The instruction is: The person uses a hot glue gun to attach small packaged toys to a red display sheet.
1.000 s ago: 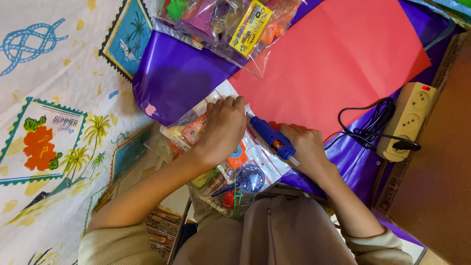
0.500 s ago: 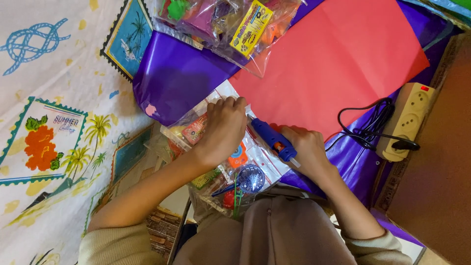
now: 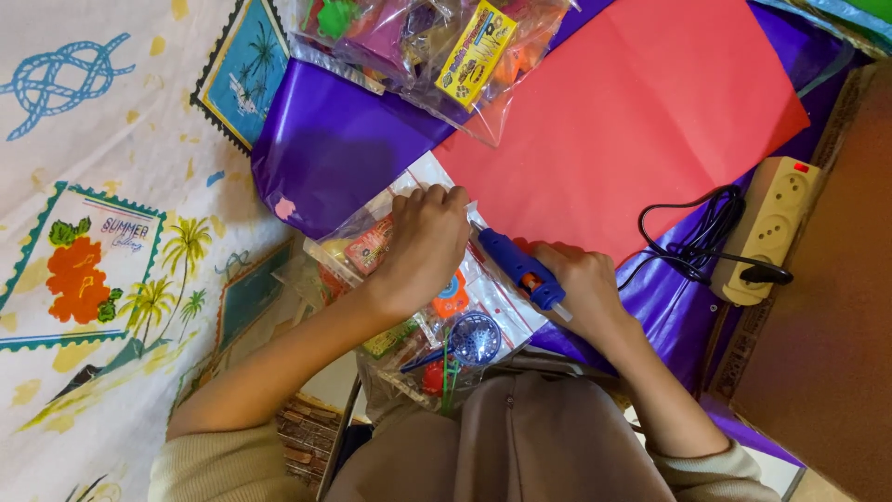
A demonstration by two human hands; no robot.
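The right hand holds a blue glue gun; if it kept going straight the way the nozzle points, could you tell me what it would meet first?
Probably the left hand: the glue gun in the right hand aims at its fingers on the clear bag; depth is unclear.

Both forearms are extended forward from the lower edge of the view, sleeves pushed up to the elbows. The left hand (image 3: 426,244) is held palm down, fingers curled and pressed downward. The right hand (image 3: 576,284) is closed in a grip, knuckles upward, wrist bent slightly inward.
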